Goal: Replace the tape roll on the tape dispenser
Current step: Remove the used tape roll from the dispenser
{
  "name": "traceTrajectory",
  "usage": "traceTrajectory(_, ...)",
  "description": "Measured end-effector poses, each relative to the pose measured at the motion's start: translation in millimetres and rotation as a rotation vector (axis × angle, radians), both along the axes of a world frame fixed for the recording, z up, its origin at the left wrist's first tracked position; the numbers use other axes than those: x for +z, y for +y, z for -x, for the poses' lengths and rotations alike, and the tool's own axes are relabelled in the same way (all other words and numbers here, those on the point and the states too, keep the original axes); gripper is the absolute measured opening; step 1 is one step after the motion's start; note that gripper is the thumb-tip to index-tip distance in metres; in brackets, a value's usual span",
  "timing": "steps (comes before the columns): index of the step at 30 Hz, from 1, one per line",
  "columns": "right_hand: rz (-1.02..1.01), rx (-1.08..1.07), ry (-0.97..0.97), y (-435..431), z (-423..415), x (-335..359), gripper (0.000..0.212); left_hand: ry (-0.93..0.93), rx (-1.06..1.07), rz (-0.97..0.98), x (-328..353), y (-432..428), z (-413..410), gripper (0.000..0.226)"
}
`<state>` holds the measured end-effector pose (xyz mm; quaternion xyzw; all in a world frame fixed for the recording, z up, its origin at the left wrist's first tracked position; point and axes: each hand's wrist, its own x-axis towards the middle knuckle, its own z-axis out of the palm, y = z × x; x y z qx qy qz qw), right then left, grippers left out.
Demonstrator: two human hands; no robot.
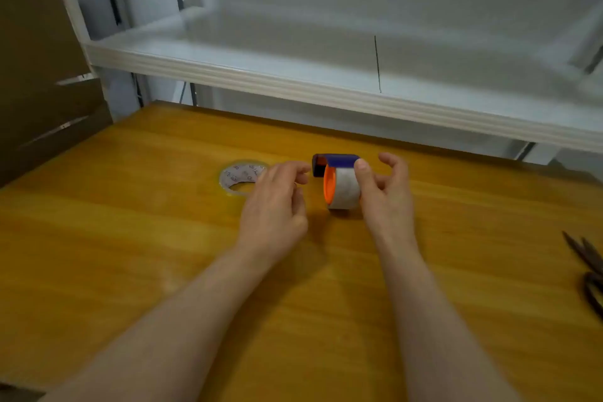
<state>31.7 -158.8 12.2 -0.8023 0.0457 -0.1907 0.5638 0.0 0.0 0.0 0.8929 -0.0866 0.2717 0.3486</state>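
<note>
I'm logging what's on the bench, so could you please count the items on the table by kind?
Tape rolls: 2, the flat roll and the mounted roll
Tape dispenser: 1
Scissors: 1
Total: 4

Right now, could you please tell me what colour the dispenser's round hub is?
The hub is orange, seen in the head view.

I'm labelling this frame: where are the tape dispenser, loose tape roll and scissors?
tape dispenser [339, 160]: head view, blue cover.
loose tape roll [230, 174]: head view, flat top face.
scissors [589, 254]: head view, blades.
</note>
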Motion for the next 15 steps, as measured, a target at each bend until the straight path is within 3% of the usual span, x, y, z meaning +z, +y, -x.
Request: traceTrajectory(15, -0.126, 0.028, 0.107, 7, -8, -10, 0.054, 0.111, -0.016, 0.104, -1, -3, 0, 0.038)
